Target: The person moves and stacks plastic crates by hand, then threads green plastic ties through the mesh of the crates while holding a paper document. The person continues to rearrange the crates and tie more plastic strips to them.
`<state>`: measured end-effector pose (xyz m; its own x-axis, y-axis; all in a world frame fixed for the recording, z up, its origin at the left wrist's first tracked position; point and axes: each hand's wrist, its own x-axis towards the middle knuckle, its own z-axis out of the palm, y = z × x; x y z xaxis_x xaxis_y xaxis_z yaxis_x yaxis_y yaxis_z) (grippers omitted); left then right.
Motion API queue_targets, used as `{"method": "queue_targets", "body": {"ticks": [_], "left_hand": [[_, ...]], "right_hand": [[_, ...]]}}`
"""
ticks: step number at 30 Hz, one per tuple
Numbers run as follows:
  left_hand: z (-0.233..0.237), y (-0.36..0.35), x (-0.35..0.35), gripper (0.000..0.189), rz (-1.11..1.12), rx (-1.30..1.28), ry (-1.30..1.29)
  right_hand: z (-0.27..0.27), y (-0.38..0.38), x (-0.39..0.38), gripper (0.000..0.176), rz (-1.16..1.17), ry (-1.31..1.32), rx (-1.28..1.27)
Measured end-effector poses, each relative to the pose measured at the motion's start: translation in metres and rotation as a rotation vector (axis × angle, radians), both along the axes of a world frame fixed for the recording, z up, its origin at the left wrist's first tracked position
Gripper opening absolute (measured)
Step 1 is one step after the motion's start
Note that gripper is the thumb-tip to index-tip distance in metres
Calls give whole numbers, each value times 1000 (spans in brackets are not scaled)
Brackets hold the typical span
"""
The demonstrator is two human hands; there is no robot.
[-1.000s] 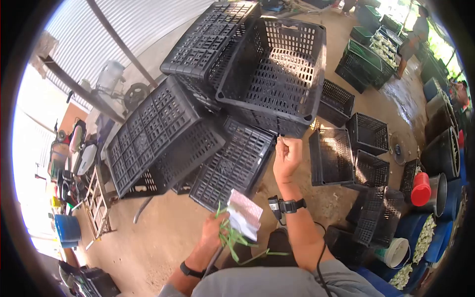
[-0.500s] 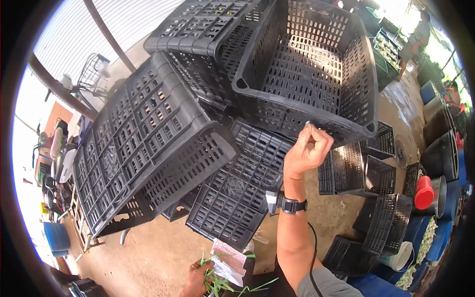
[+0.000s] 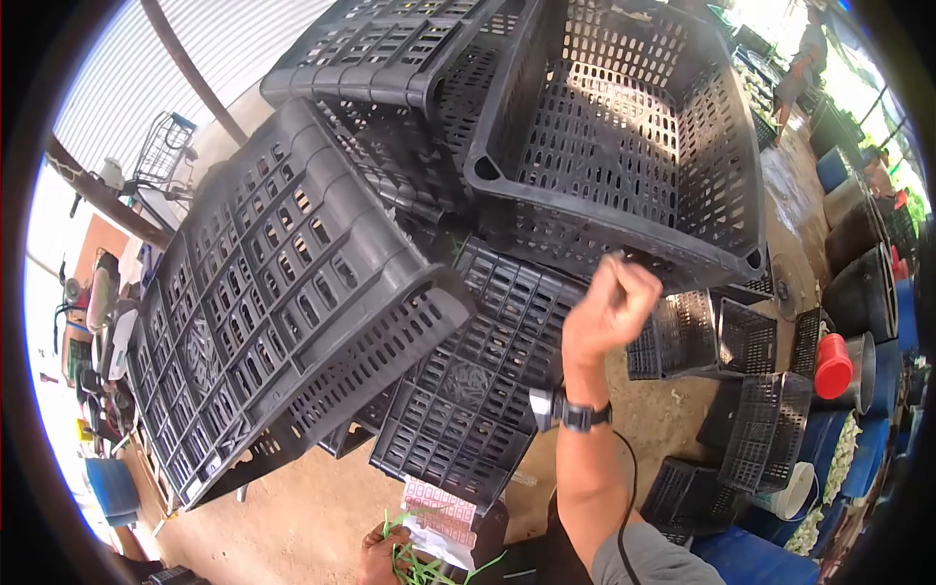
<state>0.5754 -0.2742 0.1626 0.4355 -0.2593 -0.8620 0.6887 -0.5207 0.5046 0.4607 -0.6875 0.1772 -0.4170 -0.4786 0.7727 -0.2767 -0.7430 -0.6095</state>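
My right hand (image 3: 614,302) is closed, its fingertips up against the front wall of an upright black plastic crate (image 3: 604,214) with slotted sides. Whatever the fingers may grip is hidden. A dark watch sits on that wrist. Low in the view, my left hand (image 3: 382,558) is wrapped round thin green strips (image 3: 419,567). A white sheet with red printed labels (image 3: 441,517) stands up beside those strips, at the same hand. Below the upright crate leans another black crate (image 3: 478,370), bottom side towards me. A large tilted crate (image 3: 253,283) is at the left.
Another black crate (image 3: 390,58) lies on its side at the back. More crates (image 3: 765,429) stand on the floor at the right, near a red container (image 3: 833,366), a white bucket (image 3: 788,490) and blue barrels. A person (image 3: 801,68) stands far back right. A blue drum (image 3: 112,487) stands left.
The view has shifted a little. My right hand stays close to the upright crate's front wall and is now slightly blurred. My left hand sits lower in the view, still holding the green strips.
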Motion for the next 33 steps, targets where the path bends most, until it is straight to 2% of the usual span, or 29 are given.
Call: {"method": "queue_targets", "body": {"ticks": [2,6,7,9,12,14,17,20,21,22,24,27,29,31,32,33], "left_hand": [[7,-6,-1,13,-7,6,11],[5,-12,-1,10,-32,24,-25],[6,-13,-1,11,-2,13,-27],[2,-9,3,13,10,-24,-3],[10,-10,4,12,83,49,25],[12,-6,6,10,74,56,19],[10,-2,6,9,100,-1,48],[8,0,4,10,160,18,-24],[4,6,5,11,87,-20,-11],[3,9,5,11,13,-56,5],[18,1,-4,10,5,-51,68],[12,0,-7,6,77,-6,52],[18,-1,-14,4,58,-3,-5],[32,-6,-21,5,50,51,-23],[39,-16,-27,6,104,98,-52],[39,-12,-27,7,63,15,-16]], "right_hand": [[4,16,-10,8,-9,-74,13],[2,2,-9,5,-185,-27,27],[-6,-8,-6,8,-186,-67,25],[-10,-22,3,13,-253,21,18],[-21,-28,9,19,-299,33,7],[-19,-23,12,22,-302,48,40],[-13,-7,14,38,-182,82,157],[-13,14,0,36,-49,200,198],[-16,20,-1,32,66,-11,268],[-17,19,1,19,199,-436,368],[10,11,-11,13,482,-763,658],[8,-7,-4,20,455,-850,534],[13,0,-11,23,395,-734,596],[8,-4,-5,31,381,-872,612],[0,-12,4,36,367,-893,482],[-1,-16,9,39,367,-888,514]]}}
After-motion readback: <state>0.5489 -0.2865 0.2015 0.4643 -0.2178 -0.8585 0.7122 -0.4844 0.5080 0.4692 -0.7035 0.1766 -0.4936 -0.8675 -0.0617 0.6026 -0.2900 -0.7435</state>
